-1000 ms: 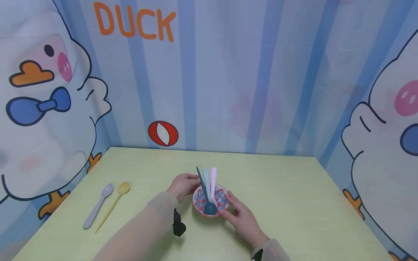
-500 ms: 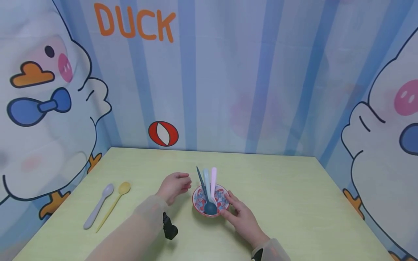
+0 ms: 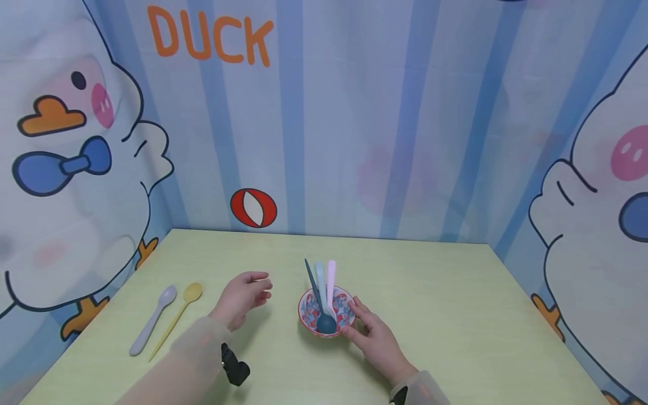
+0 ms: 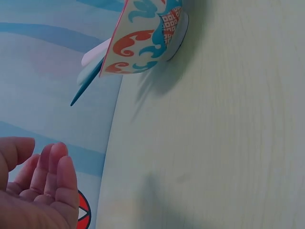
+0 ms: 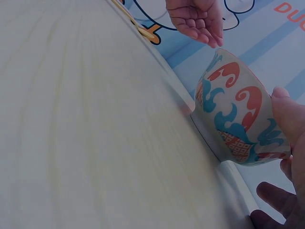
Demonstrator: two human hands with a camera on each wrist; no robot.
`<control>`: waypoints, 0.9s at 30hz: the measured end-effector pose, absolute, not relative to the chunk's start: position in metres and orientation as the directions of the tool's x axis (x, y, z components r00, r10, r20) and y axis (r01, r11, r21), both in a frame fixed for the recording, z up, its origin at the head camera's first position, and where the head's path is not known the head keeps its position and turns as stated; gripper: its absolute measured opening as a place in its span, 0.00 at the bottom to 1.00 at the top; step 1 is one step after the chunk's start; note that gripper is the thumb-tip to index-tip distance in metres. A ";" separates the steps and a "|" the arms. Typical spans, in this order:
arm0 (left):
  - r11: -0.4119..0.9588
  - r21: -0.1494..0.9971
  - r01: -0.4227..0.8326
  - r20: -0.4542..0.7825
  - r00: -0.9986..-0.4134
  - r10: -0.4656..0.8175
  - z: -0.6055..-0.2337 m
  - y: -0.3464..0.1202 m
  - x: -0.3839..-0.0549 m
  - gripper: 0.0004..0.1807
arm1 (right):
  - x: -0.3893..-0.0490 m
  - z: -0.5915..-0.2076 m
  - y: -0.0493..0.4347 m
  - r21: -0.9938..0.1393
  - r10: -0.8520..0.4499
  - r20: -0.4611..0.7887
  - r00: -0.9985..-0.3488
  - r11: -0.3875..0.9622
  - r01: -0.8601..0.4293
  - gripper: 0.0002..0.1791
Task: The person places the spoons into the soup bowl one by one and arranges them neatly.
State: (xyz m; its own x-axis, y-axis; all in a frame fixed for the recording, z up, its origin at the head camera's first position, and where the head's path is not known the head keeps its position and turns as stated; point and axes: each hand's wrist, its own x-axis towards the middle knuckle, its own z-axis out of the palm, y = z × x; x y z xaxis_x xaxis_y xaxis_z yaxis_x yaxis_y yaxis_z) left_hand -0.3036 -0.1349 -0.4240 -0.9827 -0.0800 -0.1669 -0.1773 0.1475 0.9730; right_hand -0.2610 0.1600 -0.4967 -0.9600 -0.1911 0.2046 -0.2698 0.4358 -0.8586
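A bowl with a red, blue and white pattern (image 3: 345, 308) stands upright on the table. Inside it lean a dark blue spoon (image 3: 326, 323), a light blue handle (image 3: 320, 274) and a pink handle (image 3: 331, 274). My right hand (image 3: 377, 340) holds the bowl's right side, its thumb (image 5: 282, 107) against the outer wall in the right wrist view. Left of the bowl, my left hand (image 3: 244, 298) hangs above the table with loosely bent fingers and nothing in it. In the left wrist view, those fingers (image 4: 66, 176) are well apart from the bowl (image 4: 143, 43).
A lilac spoon (image 3: 152, 322) and a yellow spoon (image 3: 174, 322) lie side by side at the left of the pale table (image 3: 430, 292). Behind the table hangs a striped blue cloth (image 3: 344, 112) with duck pictures.
My left hand has let go of the bowl's left side and moved left, towards the lilac and yellow spoons. The right hand and the bowl have stayed in place.
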 end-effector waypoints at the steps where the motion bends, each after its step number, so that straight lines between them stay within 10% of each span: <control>1: 0.153 0.972 -0.176 -0.166 -0.983 -0.082 -0.424 -0.138 -0.302 0.21 | -0.261 -0.497 0.160 -0.859 -0.192 0.205 -0.960 0.436 -0.270 0.35; 27: 0.263 0.944 -0.197 -0.173 -0.979 -0.112 -0.427 -0.197 -0.269 0.31 | -0.260 -0.495 0.159 -0.866 -0.187 0.207 -0.960 0.422 -0.269 0.34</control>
